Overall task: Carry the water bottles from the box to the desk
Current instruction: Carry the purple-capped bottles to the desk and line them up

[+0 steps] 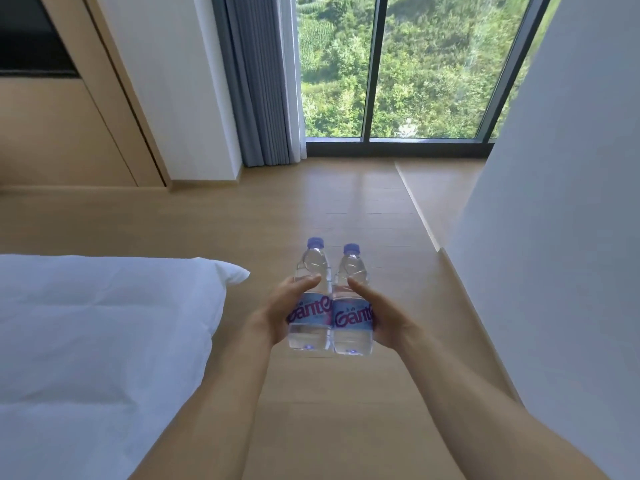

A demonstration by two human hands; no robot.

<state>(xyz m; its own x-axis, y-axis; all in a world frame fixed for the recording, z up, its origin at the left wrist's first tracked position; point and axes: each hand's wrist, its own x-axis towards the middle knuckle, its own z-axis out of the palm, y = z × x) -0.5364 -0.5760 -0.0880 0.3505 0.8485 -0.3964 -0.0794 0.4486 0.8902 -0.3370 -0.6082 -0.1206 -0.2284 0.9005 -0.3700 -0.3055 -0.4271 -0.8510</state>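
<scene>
Two clear water bottles are held side by side, out in front of the person and above the wooden floor (346, 209), touching each other along their labels. The left hand (277, 313) grips the left bottle (309, 299), its thumb laid across the bottle's shoulder and its grip clenched round the body. The right hand (384, 317) grips the right bottle (352, 306) the same way, thumb on top. Both bottles lean away from the camera with their blue caps pointing toward the window, and each bears a pale blue label with pink lettering.

The floor is light wood planking that runs to a floor-to-ceiling window (415, 64) with dark frames; green trees and slopes show through the glass. A grey curtain (256, 81) with a white sheer edge hangs just left of the window. Further left stands a white wall section, then pale wood panelling (69, 133) with a dark recess near the top corner. A bed (86, 323) with a white duvet fills the lower left, one corner just beside the left forearm. A plain white wall (571, 202) rises on the right, with a wooden skirting strip along its foot.
</scene>
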